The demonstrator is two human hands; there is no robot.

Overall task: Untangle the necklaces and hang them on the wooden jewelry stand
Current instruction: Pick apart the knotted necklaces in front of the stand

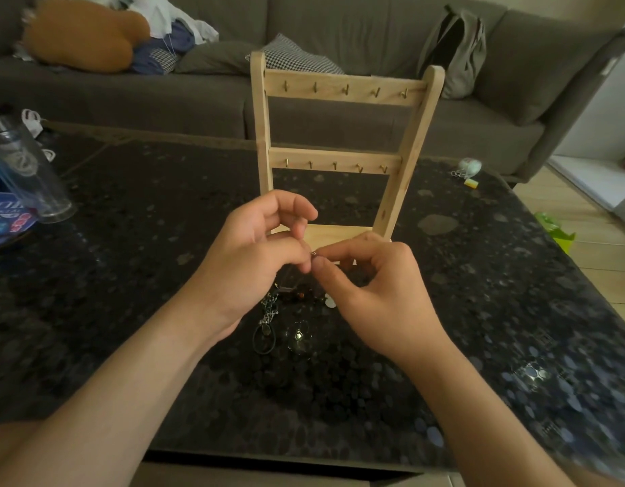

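Both our left hand [258,254] and right hand [378,293] pinch a small clasp [313,254] at the fingertips, above the tangled necklaces [273,309] lying on the table [128,275], just before the wooden jewelry stand [342,93].

text: none legible | blue packet [3,224] print: too blurred
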